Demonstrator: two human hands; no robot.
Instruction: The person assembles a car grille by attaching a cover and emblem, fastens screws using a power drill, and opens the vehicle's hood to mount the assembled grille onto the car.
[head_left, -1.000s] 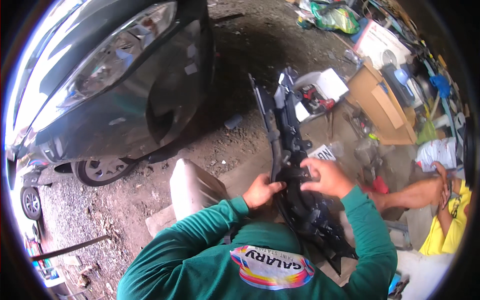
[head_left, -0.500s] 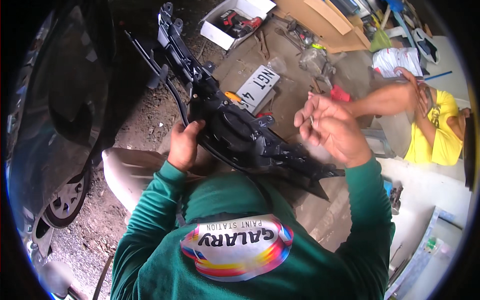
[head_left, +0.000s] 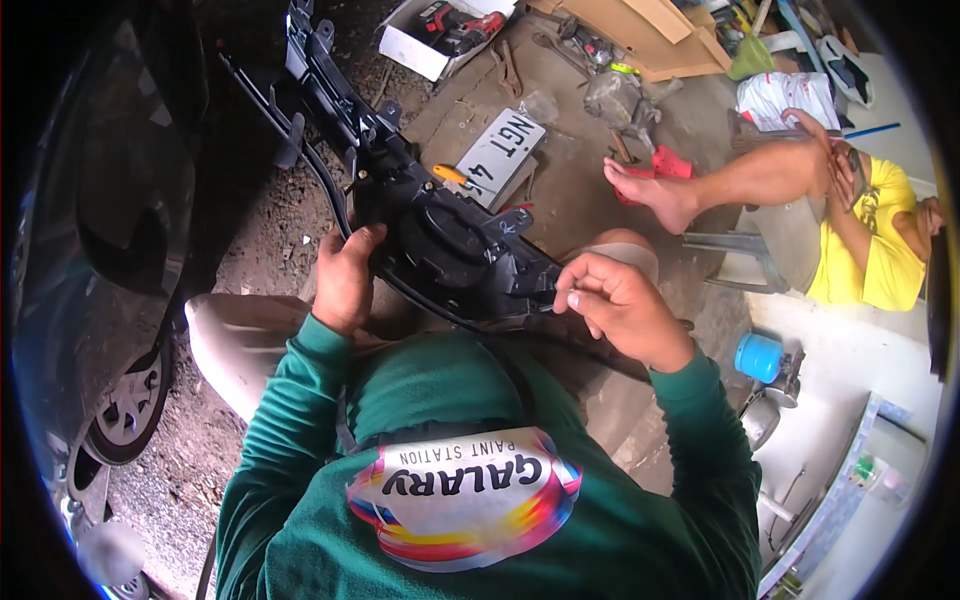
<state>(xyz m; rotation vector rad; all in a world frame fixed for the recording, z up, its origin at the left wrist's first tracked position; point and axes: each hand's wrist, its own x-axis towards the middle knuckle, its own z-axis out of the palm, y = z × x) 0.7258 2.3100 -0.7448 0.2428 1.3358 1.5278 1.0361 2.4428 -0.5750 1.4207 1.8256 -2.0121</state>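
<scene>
Across my lap lies a long black plastic car part [head_left: 440, 245] with a round recess in its middle and mounting tabs along its edges. My left hand [head_left: 345, 280] grips its near edge, the thumb on top and the fingers hidden underneath. At the part's right end is my right hand [head_left: 625, 310], thumb and index finger pinched together beside the black plastic. Whatever sits between those fingertips is too small to make out. Just beyond the part, a screwdriver with a yellow-orange handle [head_left: 452, 174] rests by a white licence plate [head_left: 500, 150].
A white box [head_left: 415, 52] holds a red and black cordless drill [head_left: 455, 28]. Pliers [head_left: 507, 68] and metal parts [head_left: 615, 100] lie on the ground. A seated person in yellow [head_left: 865, 235] stretches a bare foot [head_left: 655, 195] toward my right side. A dark car [head_left: 130, 200] stands left.
My right hand has come down from above the part to its right end. My left hand keeps its grip. The view has shifted slightly, and the other person's foot now shows.
</scene>
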